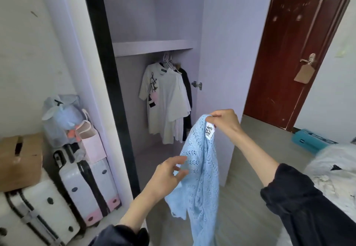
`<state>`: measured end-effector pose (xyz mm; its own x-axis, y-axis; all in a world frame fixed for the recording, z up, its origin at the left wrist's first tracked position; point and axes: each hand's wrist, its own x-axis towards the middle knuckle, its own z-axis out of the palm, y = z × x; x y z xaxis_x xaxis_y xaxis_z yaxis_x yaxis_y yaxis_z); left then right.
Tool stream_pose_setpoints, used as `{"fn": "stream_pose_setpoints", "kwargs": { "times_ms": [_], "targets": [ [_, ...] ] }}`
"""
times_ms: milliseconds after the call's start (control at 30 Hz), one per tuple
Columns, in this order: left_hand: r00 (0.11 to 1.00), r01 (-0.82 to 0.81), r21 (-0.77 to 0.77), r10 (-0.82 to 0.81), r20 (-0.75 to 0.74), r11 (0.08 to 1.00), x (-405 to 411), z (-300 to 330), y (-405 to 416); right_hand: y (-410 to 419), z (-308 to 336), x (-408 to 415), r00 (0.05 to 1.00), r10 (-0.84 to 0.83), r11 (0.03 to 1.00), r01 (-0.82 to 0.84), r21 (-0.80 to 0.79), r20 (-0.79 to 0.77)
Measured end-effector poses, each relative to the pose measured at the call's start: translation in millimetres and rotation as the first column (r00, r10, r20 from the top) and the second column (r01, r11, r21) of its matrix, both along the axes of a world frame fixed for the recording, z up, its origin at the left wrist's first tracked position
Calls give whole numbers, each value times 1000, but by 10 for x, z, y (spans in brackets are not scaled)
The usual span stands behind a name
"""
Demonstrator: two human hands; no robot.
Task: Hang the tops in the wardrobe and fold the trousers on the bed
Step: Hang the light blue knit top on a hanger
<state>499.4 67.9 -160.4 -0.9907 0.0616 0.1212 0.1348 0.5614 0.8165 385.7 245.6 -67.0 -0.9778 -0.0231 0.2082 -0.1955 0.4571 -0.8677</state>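
Tops [165,99] already hang in the wardrobe [217,53], frame centre. Your right hand [224,119] pinches the blue knit [200,168] at its collar, lower centre; your left hand [169,170], fingers loosely spread, touches its edge. No hanger on it yet; trousers aren't visible.

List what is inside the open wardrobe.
Inside the wardrobe, white tops and a dark garment hang on hangers under a shelf. The rail is hidden.

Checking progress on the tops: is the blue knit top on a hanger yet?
No. The blue knit top hangs limp from the right hand, pinched at its collar; no hanger shows in it.
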Motion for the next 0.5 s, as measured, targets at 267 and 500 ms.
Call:
{"fn": "stream_pose_setpoints", "kwargs": {
  "times_ms": [267, 500],
  "targets": [
    [917, -391, 18, 391, -74, 920, -1805, 81, 123, -118, -86, -1484, 969, 248, 963, -247, 104, 7],
    [805, -571, -118, 527, -272, 812, -3264, 469, -303, 244, -140, -2814, 826, 516, 790, -561, 245, 229]
  ]
}}
